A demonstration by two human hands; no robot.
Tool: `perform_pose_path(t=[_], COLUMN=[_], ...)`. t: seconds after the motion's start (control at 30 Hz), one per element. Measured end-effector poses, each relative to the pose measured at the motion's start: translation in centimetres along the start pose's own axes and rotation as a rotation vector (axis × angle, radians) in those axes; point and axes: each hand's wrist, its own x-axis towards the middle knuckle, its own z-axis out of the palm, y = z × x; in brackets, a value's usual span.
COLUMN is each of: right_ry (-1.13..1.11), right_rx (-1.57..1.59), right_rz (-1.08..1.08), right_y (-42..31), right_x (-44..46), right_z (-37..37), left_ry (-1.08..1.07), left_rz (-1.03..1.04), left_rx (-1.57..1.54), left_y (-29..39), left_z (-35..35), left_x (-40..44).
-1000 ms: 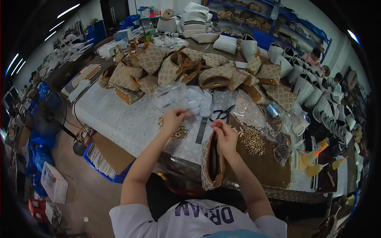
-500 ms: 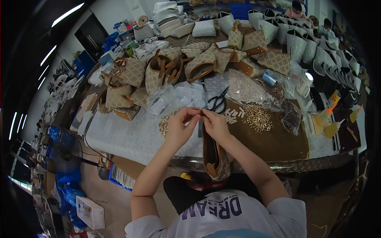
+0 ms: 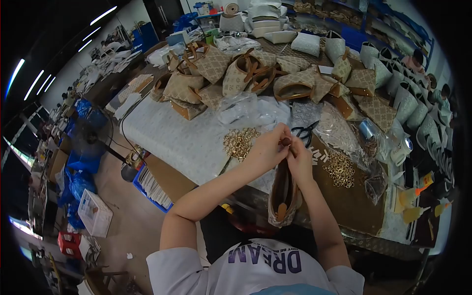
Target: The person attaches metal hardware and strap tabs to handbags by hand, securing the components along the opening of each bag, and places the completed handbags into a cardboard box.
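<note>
A patterned beige handbag with brown trim hangs, mouth open, over the table's front edge below my hands. My left hand is closed, its fingertips pinching the small brown leather strap end at the top of the bag. Close against it, my right hand is closed on the same strap, just above the bag's opening. The fingers hide most of the strap. Left of my hands lies a heap of gold metal rings. Black-handled scissors rest just beyond my right hand.
More gold hardware sits on a brown mat at right, near glue bottles and a can. Several finished-looking bags crowd the table's back. A white crate stands on the floor at left; other people sit far right.
The view has swung left, so the table's things appear farther right. My left hand has turned, showing more of its back. Both hands stay together at the top of the handbag.
</note>
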Motion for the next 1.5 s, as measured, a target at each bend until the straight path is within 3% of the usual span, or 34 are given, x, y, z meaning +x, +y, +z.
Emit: perform_pose_path(t=[0.03, 0.07, 0.13, 0.23, 0.33, 0.37, 0.4, 0.7, 0.73, 0.87, 0.97, 1.07, 1.17, 1.27, 1.37, 1.4, 1.5], right_ry=[0.008, -0.144, -0.299, -0.269, -0.216, -0.167, -0.179, -0.182, -0.179, -0.187, -0.201, -0.16, -0.156, -0.156, -0.145, -0.164, -0.163], right_rx=[0.137, 0.295, 0.221, 0.227, 0.334, 0.185, 0.159, -0.185, -0.192, -0.168, -0.184, -0.164, -0.158, -0.166, -0.132, -0.158, -0.114], right_rz=[0.056, 0.188, 0.17, 0.285, 0.296, 0.18, 0.308, 0.342, 0.343, 0.389, 0.37, 0.422, 0.439, 0.415, 0.435, 0.447, 0.473], right_y=[0.6, 1.4, 0.4, 0.8, 0.8, 2.0, 2.3, -0.8, -1.0, -1.8, -1.1, -1.9, -1.6, -1.5, -0.7, -1.5, -0.7], right_x=[-0.2, -0.6, -1.5, -3.8, -4.4, -4.3, -3.8, -2.7, -2.8, -2.7, -2.6, -2.7, -2.7, -2.8, -3.0, -2.8, -3.0], right_z=[0.0, -1.1, -2.6, -4.3, -4.0, -3.9, -4.4, -2.1, -2.0, -2.1, -2.3, -2.4, -2.6, -2.8, -2.7, -2.8, -2.8], left_ry=[-0.035, -0.074, -0.045, 0.024, -0.107, -0.099, -0.155, -0.306, -0.42, -0.512, -0.603, -0.608, -0.629, -0.674, -0.743, -0.662, -0.571], left_rz=[-0.023, -0.043, -0.041, -0.039, -0.107, -0.148, -0.194, -0.731, -0.688, -0.648, -0.529, -0.506, -0.612, -0.626, -0.421, -0.383, -0.253], left_rx=[-0.058, -0.119, -0.265, -0.274, -0.432, -0.429, -0.473, -0.929, -0.957, -0.847, -0.583, -0.719, -1.072, -1.049, -0.786, -0.556, -0.357], left_y=[-0.7, -1.5, -3.1, -2.6, -4.8, -5.2, -5.7, -8.6, -8.9, -8.8, -7.3, -7.0, -7.1, -7.8, -7.5, -5.9, -5.7], left_z=[0.3, 0.8, 1.6, 2.8, 4.3, 4.0, 3.4, 1.2, 0.8, -0.1, -0.9, -0.9, -1.2, -0.9, -0.8, -0.8, -0.3], left_x=[-0.1, -0.1, -0.5, -2.4, -4.3, -4.4, -4.4, -3.6, -3.2, -1.5, 0.0, 0.1, -0.1, -0.1, 0.2, 0.2, -0.4])
